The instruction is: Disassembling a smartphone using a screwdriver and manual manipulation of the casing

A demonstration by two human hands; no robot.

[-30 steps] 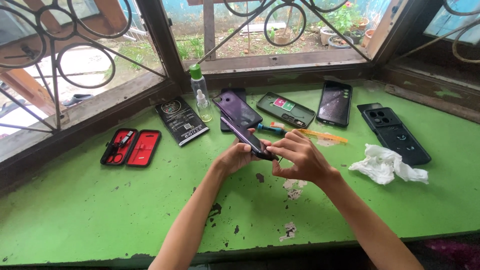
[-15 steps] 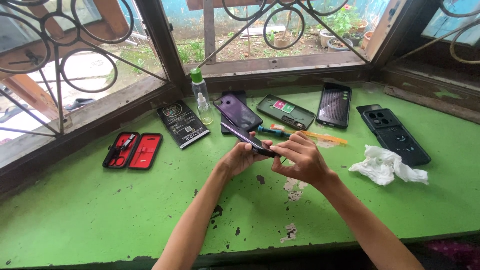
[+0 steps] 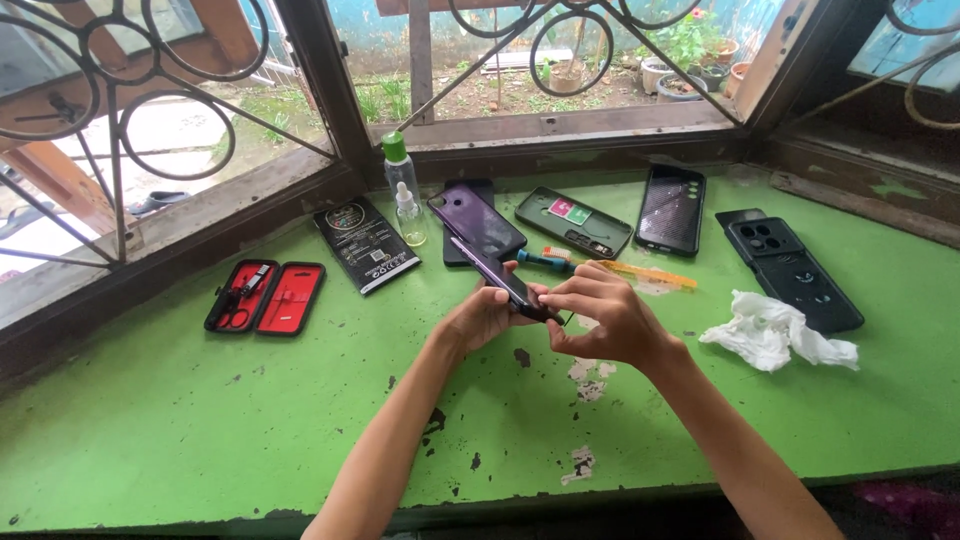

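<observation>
Careful now: the left hand (image 3: 487,315) grips the dark phone (image 3: 497,277) tilted on edge above the green counter (image 3: 200,420), and the right hand (image 3: 605,320) pinches its lower end; a slip could drop it.

Bench (image 3: 150,430): green paint, chipped in dark and pale patches. Tool case (image 3: 266,297): red lining, black rim. Phone (image 3: 500,280): purple; crumpled tissue (image 3: 775,330): white.
</observation>
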